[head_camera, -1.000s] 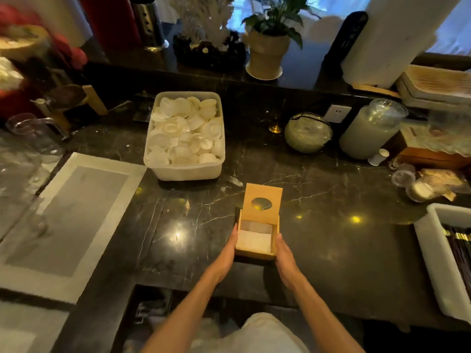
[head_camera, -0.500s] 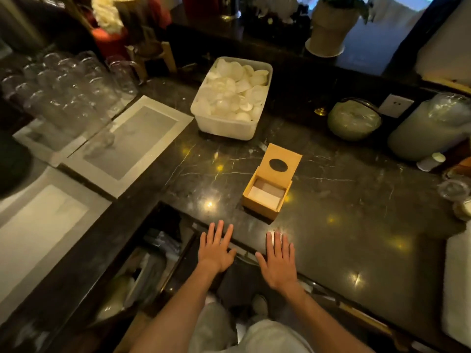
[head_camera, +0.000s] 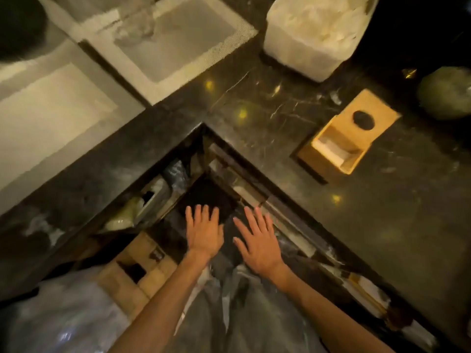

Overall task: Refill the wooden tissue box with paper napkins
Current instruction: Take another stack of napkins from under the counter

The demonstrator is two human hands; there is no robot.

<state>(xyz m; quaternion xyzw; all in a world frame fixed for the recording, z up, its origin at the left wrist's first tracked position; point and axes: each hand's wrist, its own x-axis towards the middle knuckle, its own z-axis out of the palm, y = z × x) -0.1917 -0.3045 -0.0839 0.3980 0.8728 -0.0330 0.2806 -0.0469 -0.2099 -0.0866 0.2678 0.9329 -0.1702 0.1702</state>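
The wooden tissue box [head_camera: 331, 159] stands on the dark marble counter [head_camera: 382, 225] at the right, its lid with a round hole [head_camera: 367, 123] tilted back and a few white napkins low inside. My left hand [head_camera: 204, 230] and my right hand [head_camera: 257, 240] are stretched out flat, fingers spread, holding nothing. Both hover below the counter's inner corner, over the dark shelf space under it, well apart from the box.
A white tub [head_camera: 313, 34] of round white pieces stands at the counter's back. Grey mats [head_camera: 163, 39] lie on the left counter. Under the counter are shelves with plastic-wrapped packs [head_camera: 142, 202], a cardboard box [head_camera: 132, 271] and clear plastic bags [head_camera: 63, 319]. A round green bowl [head_camera: 446, 93] sits far right.
My hands left the tissue box and drew back off the counter edge, down toward the shelf space. The view tilted down and left; the box stayed put.
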